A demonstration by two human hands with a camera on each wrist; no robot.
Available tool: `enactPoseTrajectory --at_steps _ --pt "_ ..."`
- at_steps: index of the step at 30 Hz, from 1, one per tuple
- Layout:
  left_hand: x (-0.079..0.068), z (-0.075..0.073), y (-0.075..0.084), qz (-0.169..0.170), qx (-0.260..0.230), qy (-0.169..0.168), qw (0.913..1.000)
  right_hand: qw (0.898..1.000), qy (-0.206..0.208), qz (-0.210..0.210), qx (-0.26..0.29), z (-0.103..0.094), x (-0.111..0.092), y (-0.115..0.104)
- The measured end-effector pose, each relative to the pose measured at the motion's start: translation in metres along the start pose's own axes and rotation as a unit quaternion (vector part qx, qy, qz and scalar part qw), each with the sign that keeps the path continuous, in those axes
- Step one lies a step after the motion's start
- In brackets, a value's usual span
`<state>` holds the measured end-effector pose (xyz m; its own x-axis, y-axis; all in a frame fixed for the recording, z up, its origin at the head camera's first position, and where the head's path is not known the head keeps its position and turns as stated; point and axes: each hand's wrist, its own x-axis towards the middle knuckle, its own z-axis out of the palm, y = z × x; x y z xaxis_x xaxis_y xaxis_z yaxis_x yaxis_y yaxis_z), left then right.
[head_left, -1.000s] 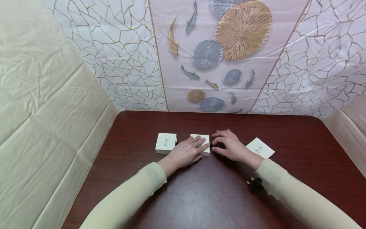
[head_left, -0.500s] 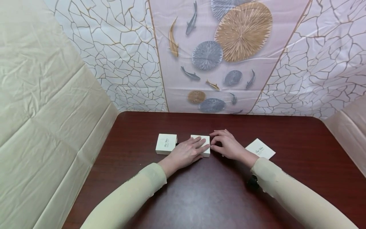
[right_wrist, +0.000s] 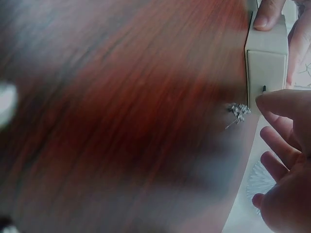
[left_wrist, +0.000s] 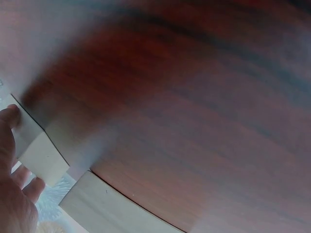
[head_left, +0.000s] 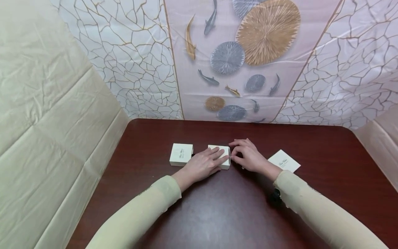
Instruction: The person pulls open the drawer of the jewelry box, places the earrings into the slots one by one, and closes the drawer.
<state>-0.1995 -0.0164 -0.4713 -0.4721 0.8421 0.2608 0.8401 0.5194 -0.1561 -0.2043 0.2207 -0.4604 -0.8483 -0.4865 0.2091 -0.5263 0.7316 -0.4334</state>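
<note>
My left hand lies over a small white box, fingers spread on its top and thumb on its near side. At the box's right end, a drawer front carries a short black pull tab. My right hand pinches at that tab with thumb and index finger, its other fingers loosely bent; the contact is partly hidden. A thin gap edges the drawer in the head view. Beneath the right hand is a small silvery ornament; whether it touches the table is unclear.
A second white box with printed script stands left of my left hand. A white printed card lies behind my right wrist. The dark wood table meets a patterned cloth backdrop.
My right hand has moved left to the box end, and its thumb and index finger have come together. The drawer now stands slightly out. My left hand has stayed on the box.
</note>
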Motion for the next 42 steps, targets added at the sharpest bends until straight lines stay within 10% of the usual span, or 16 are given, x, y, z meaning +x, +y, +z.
enactPoseTrajectory --at_steps 42 --pt "0.001 -0.002 -0.001 0.004 0.005 0.002 1.0 0.999 -0.01 0.007 -0.053 -0.026 -0.018 0.016"
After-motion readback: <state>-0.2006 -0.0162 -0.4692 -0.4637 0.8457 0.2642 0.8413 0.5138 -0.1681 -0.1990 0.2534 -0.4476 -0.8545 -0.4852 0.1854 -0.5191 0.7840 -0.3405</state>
